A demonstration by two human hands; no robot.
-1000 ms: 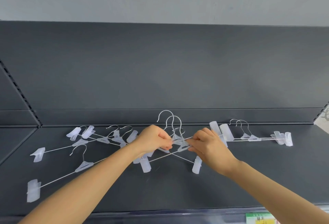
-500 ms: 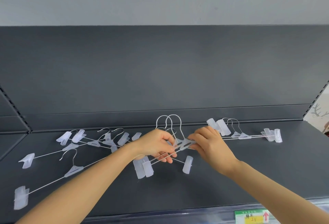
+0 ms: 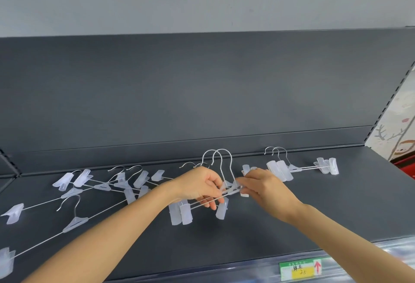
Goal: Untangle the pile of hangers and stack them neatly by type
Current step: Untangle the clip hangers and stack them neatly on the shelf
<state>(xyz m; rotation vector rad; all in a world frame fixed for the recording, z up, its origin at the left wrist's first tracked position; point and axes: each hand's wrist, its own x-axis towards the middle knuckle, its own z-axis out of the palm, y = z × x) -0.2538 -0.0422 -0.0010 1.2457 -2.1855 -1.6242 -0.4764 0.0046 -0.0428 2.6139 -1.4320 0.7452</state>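
On the dark grey shelf (image 3: 269, 226), near the middle of the head view, two clear clip hangers (image 3: 184, 214) were held together. Their hooks stood side by side toward 12 o'clock and their clips hung toward 6 o'clock. The left hand (image 3: 197, 187) had its grip curled round the pair's metal rods. The right hand (image 3: 267, 189), at 3 o'clock of the left, pinched the plastic neck pieces below the hooks. A tangled pile (image 3: 105, 186) of similar hangers lay at 9 o'clock of the hands, rods crossing. A neat stack (image 3: 294, 168) of hangers lay at 2 o'clock, well apart from that pile. A price label (image 3: 301, 270) sat on the shelf's front edge at 5 o'clock.
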